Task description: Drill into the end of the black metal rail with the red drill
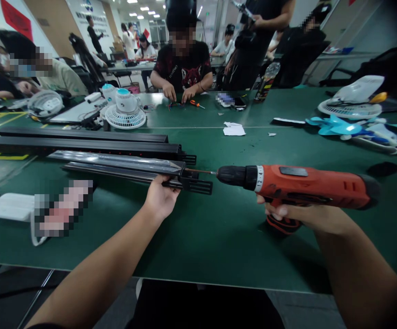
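My right hand is wrapped around the handle of a red and black cordless drill, which lies level and points left. From its chuck a long thin bit reaches to the end of a black metal profile with a shiny clear strip on top. Whether the bit touches it or goes into it I cannot tell. My left hand grips the profile from below near that end, the fingers partly hidden behind it. Black slotted prongs stick out from the profile's end, just below the bit.
More black profiles lie behind on the green table. At left are a white power bank and a blurred-out phone. Fan parts stand at the back left, blue fan blades at right. A person works opposite.
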`<state>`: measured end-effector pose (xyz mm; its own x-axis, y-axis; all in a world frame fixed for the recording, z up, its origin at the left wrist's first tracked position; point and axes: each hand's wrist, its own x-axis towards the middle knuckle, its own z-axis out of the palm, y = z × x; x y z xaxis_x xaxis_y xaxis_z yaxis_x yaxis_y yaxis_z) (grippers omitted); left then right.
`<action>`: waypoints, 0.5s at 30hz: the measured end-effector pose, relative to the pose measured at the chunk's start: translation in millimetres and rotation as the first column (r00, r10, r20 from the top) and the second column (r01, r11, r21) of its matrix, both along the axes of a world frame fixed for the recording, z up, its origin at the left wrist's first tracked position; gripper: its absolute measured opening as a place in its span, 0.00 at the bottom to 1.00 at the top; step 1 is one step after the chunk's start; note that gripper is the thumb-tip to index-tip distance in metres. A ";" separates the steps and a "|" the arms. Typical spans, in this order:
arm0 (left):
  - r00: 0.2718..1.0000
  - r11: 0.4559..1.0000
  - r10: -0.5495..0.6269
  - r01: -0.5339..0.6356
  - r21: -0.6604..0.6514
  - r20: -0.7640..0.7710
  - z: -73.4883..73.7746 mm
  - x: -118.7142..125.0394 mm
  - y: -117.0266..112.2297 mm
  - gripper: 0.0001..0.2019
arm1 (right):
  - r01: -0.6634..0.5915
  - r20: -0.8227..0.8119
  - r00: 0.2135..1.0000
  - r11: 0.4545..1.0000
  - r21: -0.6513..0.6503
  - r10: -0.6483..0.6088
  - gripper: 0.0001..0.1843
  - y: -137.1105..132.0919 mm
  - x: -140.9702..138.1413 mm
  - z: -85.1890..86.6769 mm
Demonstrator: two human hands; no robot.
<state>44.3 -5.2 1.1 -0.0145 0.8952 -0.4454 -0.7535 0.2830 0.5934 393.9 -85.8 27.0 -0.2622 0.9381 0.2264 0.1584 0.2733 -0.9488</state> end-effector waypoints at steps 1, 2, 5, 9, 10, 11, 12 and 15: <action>1.000 1.000 0.001 -0.001 -0.004 0.001 0.3 0.2 -0.1 0.09 | -0.002 0.000 1.000 1.000 0.003 0.002 0.12 0.1 -0.5 0.5; 1.000 1.000 0.001 -0.001 -0.007 0.002 0.6 0.4 -0.3 0.09 | -0.007 0.000 1.000 1.000 0.006 0.007 0.12 0.1 -0.9 1.1; 1.000 1.000 0.003 -0.003 -0.022 0.004 1.9 0.7 -1.2 0.09 | -0.017 -0.017 1.000 1.000 0.001 0.017 0.13 -0.4 -1.7 2.2; 1.000 1.000 0.004 -0.003 -0.026 0.016 2.1 0.4 -1.6 0.09 | -0.015 -0.038 0.999 0.999 -0.031 0.014 0.15 -1.5 -0.6 1.5; 1.000 1.000 0.006 -0.005 -0.026 0.014 1.6 0.3 -1.4 0.09 | -0.012 -0.035 0.999 0.999 -0.033 0.011 0.15 -1.6 0.1 1.0; 1.000 1.000 0.007 -0.007 -0.026 0.009 1.0 0.1 -1.2 0.09 | -0.008 -0.028 1.000 0.999 -0.034 0.007 0.16 -1.6 0.8 0.7; 1.000 1.000 0.007 -0.007 -0.023 0.005 0.2 -0.1 -0.9 0.09 | -0.004 -0.023 1.000 0.999 -0.032 0.003 0.16 -1.5 1.3 0.3; 1.000 1.000 0.000 0.000 -0.007 -0.006 -2.0 -0.7 -0.2 0.10 | -0.012 -0.026 1.000 0.999 -0.029 0.012 0.15 -0.9 1.7 -0.1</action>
<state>43.6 -5.4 -1.0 -0.0171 0.8921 -0.4515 -0.7500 0.2873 0.5958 395.6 -86.7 26.9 -0.2679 0.9412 0.2056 0.1307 0.2469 -0.9602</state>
